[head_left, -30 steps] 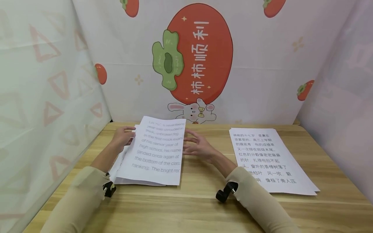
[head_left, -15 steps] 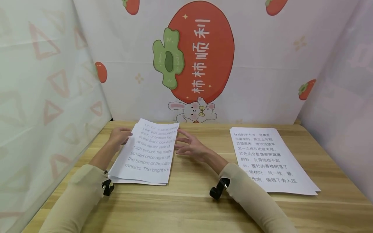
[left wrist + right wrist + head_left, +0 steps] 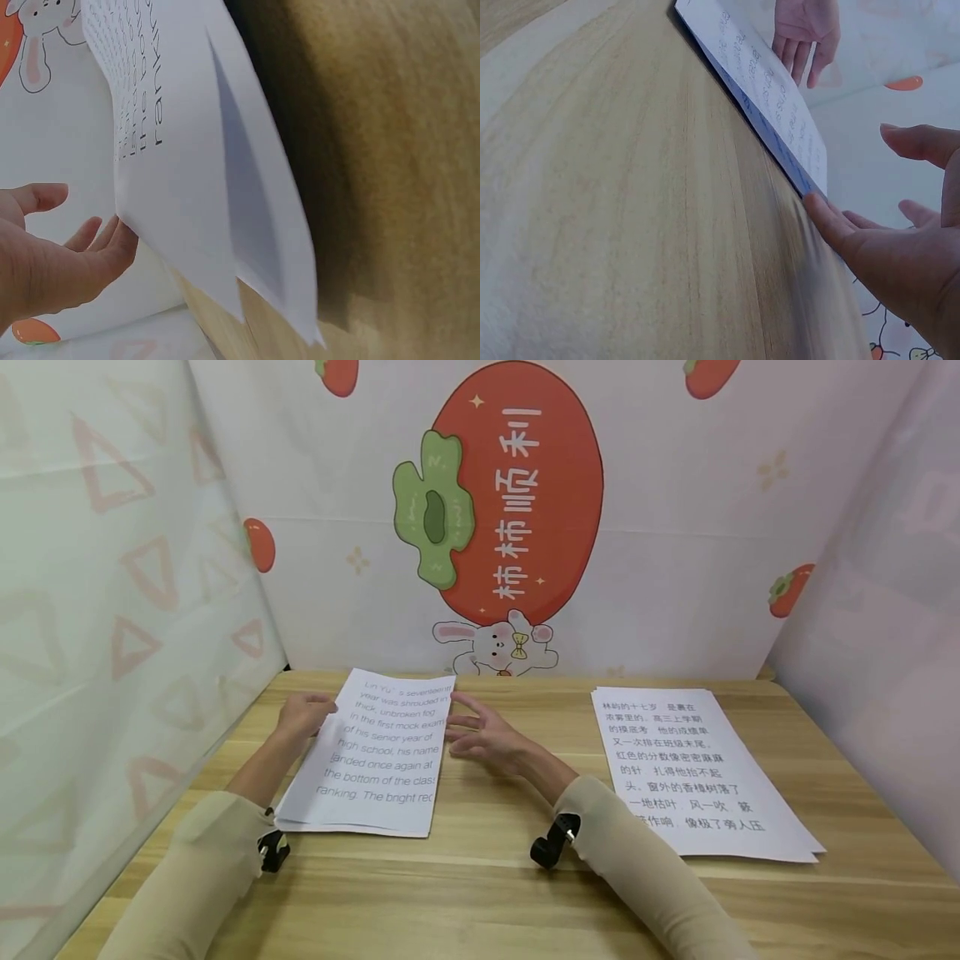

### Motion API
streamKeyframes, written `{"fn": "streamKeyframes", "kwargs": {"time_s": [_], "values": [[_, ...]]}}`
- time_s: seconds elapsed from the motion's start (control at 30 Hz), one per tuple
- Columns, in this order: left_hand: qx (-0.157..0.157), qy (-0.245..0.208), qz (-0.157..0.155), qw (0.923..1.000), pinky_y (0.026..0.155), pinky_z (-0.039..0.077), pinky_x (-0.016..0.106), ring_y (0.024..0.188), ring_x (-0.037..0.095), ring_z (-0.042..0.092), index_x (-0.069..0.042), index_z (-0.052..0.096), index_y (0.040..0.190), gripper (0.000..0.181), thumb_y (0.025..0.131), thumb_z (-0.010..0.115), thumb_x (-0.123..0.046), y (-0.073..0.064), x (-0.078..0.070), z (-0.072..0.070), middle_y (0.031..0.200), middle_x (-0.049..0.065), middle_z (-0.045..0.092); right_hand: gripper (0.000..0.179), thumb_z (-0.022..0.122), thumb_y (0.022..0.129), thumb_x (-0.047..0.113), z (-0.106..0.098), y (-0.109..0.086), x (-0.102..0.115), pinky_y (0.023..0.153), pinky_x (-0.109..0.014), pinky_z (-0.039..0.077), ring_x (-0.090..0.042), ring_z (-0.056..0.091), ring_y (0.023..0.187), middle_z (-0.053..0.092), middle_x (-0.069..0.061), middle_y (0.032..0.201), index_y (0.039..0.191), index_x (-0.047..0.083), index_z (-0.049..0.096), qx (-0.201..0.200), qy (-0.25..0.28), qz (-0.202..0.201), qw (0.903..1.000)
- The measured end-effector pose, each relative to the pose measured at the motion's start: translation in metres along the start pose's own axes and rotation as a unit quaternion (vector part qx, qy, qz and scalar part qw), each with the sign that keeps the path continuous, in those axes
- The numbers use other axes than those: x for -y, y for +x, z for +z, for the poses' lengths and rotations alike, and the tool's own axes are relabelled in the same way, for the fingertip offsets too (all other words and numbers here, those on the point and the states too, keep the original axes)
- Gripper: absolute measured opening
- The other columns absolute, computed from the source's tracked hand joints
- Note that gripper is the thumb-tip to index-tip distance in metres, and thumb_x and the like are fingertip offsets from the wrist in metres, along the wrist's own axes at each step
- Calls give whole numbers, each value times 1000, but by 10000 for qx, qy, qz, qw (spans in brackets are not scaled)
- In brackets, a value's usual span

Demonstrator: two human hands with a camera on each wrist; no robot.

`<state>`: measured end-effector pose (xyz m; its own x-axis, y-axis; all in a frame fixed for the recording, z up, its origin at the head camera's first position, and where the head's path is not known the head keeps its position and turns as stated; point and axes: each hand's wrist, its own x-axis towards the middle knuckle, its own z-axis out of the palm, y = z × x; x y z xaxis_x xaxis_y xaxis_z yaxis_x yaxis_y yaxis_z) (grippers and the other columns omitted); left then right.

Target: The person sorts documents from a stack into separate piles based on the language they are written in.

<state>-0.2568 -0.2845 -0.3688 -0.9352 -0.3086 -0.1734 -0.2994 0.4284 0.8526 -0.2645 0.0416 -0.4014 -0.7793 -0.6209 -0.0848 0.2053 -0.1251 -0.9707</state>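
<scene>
On the left part of the table, a small stack of white paper sheets (image 3: 378,764) printed with large English text lies between my two hands. My left hand (image 3: 300,718) touches its left edge with the fingertips, and in the left wrist view the thumb (image 3: 41,196) stands away from the paper. At the right edge is my right hand (image 3: 487,739), fingers spread and fingertips right at the sheets. In the right wrist view its thumb (image 3: 919,142) is also apart from them. Near the front edge, the top sheet lifts slightly off the one beneath, leaving a gap.
A second paper stack (image 3: 675,768), printed with Chinese characters, lies on the right of the wooden table (image 3: 480,893); my right sleeve (image 3: 645,852) overlaps its lower left. A white cloth backdrop (image 3: 660,602) with persimmon drawings hangs behind, with side curtains left and right.
The top sheets have moved left and down onto the sheets below, and the stack's edges now line up. My right hand followed leftward along the right edge; my left hand shifted slightly left.
</scene>
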Motion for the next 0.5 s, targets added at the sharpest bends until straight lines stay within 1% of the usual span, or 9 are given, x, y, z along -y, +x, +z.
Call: {"fn": "streamKeyframes", "kwargs": {"time_s": [0.1, 0.17, 0.3, 0.4, 0.47, 0.5], "values": [[20, 35, -76, 10000, 106, 50, 46, 126, 39, 53, 11, 46, 147, 53, 100, 55, -12, 1, -1, 1, 149, 31, 47, 93, 59, 90, -17, -1, 0, 0, 113, -49, 48, -46, 38, 147, 27, -29, 164, 167, 15, 17, 10, -31, 24, 10000], [118, 25, -154, 9998, 109, 48, 48, 128, 40, 52, 9, 44, 150, 56, 100, 55, -14, 1, -3, 1, 150, 31, 46, 94, 59, 89, -17, -2, -2, 0, 112, -48, 49, -46, 38, 147, 26, -28, 164, 167, 15, 17, -19, -74, 49, 10000], [292, 77, -142, 9994, 117, 40, 54, 137, 44, 45, 7, 39, 153, 61, 99, 55, -16, -3, -7, 2, 154, 31, 42, 93, 60, 89, -15, -3, -5, 0, 110, -47, 51, -46, 40, 145, 27, -28, 164, 167, 16, 19, -18, -212, 33, 9998], [389, 144, -20, 9991, 121, 33, 59, 145, 47, 36, 6, 36, 155, 62, 100, 54, -17, -12, -13, 6, 158, 31, 37, 89, 63, 90, -11, -6, -8, 1, 108, -46, 53, -45, 43, 144, 31, -27, 163, 166, 15, 23, 70, -714, -61, 9974], [495, 193, 97, 9985, 121, 31, 61, 146, 49, 35, 5, 34, 157, 63, 102, 54, -17, -19, -18, 11, 159, 32, 35, 84, 64, 91, -7, -8, -11, 2, 107, -46, 54, -44, 46, 142, 36, -26, 161, 164, 12, 28, 104, -1263, -165, 9918], [558, 210, 179, 9981, 121, 31, 61, 146, 50, 35, 4, 34, 157, 62, 102, 54, -18, -23, -22, 15, 159, 32, 34, 81, 65, 92, -4, -9, -13, 3, 106, -46, 54, -44, 48, 140, 39, -27, 159, 163, 10, 30, 102, -1575, -249, 9871]]}}
